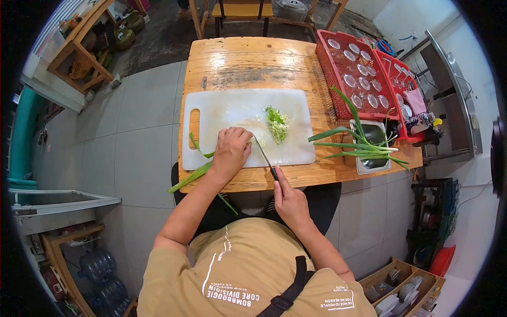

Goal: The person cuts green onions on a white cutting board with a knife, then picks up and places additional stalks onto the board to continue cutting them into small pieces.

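My left hand (231,153) presses down on long green onion stalks (193,176) lying across the white cutting board (237,111), their leaves hanging over the table's near edge. My right hand (290,203) grips the black handle of a knife (265,157), whose blade rests on the board right beside my left fingers. A small heap of chopped green onion (277,123) lies on the board just right of the blade.
A wooden table (248,58) carries the board. At its right a metal tray (373,154) holds whole green onions (359,145). Two red crates of glass jars (359,76) stand beyond it. Water bottles and shelves line the tiled floor at left.
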Available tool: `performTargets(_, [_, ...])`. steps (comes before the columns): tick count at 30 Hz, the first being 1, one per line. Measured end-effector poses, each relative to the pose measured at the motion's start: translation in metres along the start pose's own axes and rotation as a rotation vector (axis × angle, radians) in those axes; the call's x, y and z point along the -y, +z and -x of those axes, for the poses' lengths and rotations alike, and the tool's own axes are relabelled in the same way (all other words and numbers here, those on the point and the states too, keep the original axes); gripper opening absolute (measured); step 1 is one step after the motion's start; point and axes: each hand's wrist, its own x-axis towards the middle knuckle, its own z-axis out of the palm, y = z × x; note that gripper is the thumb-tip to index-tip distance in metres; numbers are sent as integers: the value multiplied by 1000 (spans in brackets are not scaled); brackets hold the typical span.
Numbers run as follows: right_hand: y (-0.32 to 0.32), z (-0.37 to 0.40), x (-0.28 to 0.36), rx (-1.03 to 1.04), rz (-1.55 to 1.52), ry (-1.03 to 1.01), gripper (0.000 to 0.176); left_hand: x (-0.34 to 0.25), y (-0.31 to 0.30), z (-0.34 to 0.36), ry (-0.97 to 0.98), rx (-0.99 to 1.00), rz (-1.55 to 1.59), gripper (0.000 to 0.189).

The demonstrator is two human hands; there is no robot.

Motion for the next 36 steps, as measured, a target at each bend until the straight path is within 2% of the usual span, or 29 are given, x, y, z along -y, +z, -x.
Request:
performTargets(8, [6, 2, -2, -23, 221, -57, 58, 2, -4, 0, -11, -9, -7, 28])
performTargets(12, [11, -6, 0, -26, 173, -64, 59, 2, -10, -3, -8, -35, -35, 27])
performTargets(17, [-14, 4, -4, -5, -6, -27, 55, 0, -14, 2, -24, 8, -55, 24])
performTargets(26, [5, -14, -10, -21, 154, -4, 57, 0, -16, 3, -38, 27, -58, 23])
performTargets(30, [-3, -17, -9, 35, 115, 8, 56, 1, -21, 3, -53, 44, -84, 23])
performTargets(32, [-9, -9, -12, -22, 9, -28, 57, 2, -22, 5, -48, 66, -69, 22])
performTargets(36, [-16, 6, -4, -32, 31, -85, 57, 2, -18, 5, -66, 64, -52, 21])
